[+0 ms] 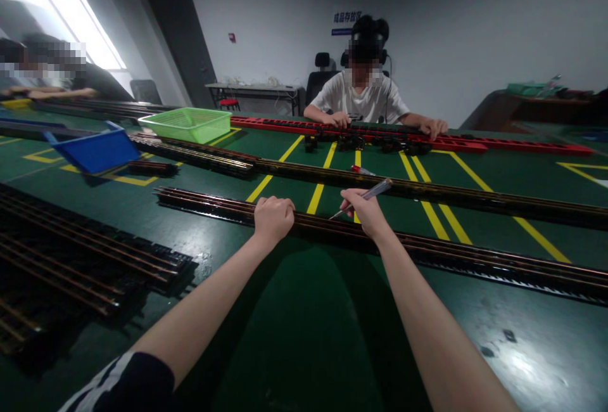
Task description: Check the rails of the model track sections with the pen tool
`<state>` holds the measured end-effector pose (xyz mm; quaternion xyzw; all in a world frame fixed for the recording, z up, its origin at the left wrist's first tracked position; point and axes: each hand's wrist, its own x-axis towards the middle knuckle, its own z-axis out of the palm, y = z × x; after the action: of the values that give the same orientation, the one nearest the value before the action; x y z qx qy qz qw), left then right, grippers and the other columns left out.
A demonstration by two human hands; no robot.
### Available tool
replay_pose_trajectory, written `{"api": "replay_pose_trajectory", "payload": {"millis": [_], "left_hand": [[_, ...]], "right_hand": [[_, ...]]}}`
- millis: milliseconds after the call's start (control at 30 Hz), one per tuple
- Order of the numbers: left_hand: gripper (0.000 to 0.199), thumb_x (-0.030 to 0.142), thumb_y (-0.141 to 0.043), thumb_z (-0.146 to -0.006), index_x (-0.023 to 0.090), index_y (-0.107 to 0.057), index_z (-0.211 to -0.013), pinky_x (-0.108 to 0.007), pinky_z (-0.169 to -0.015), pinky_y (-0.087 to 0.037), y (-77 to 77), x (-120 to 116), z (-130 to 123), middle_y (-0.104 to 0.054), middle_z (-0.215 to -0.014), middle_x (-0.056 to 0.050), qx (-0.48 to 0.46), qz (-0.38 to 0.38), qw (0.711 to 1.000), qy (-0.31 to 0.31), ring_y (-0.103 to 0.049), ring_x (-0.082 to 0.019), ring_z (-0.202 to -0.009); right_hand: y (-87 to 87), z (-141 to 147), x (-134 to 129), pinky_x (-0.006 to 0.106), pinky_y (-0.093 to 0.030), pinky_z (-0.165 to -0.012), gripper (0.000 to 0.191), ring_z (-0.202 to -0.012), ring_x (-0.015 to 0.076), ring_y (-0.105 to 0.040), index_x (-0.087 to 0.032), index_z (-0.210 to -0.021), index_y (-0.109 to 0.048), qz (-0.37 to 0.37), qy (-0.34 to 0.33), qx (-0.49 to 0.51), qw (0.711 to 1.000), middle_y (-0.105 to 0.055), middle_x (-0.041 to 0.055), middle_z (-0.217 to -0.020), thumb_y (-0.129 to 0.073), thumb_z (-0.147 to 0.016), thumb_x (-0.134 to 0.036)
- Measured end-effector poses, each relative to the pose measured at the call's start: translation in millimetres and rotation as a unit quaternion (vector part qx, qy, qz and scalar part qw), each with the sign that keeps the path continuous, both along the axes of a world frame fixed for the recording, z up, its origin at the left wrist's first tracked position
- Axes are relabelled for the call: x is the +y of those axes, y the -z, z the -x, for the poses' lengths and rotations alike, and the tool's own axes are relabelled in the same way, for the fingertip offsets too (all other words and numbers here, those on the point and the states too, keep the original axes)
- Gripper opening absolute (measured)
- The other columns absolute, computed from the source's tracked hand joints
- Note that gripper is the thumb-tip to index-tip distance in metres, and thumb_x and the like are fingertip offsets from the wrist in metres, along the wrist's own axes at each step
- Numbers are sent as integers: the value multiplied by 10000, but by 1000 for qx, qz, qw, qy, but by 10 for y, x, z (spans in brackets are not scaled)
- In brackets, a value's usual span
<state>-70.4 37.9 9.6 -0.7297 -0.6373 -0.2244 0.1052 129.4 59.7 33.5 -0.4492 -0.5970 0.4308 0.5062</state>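
A long black rail with copper-coloured strips (pixel 456 253) lies across the green table in front of me. My left hand (pixel 274 222) is closed round the rail, left of the middle. In my right hand (pixel 363 209) is a screwdriver (pixel 377 189) with a clear handle, its thin tip pointing down-left onto the rail. Behind my right hand, a small red-and-clear object (pixel 361 170) rests beside a second long dark rail (pixel 475 196).
At the left are a blue tray (pixel 97 149), a green basket (pixel 190 125) and more stacked rails (pixel 85 241). Across the table (pixel 304 336), a person's hands rest on a red rail (pixel 522 146) near small black parts (pixel 351 141). Other people lean at the far left.
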Motion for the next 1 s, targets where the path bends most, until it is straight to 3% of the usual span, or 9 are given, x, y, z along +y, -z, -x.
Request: {"api": "replay_pose_trajectory", "payload": {"millis": [1000], "left_hand": [[344,190,-354,-835,177,-682,-732,-330,-711,-399,14,-1,9,-695,-723,-43,-6,-13,1000,10,-602,-181,-690]], "right_hand": [[25,-9,20,234,-317,-429,321,-388,80,-408,-175,-429,-531,-2,-4,-2,1000,-463,-24,-409,-540,-716,-318]]}}
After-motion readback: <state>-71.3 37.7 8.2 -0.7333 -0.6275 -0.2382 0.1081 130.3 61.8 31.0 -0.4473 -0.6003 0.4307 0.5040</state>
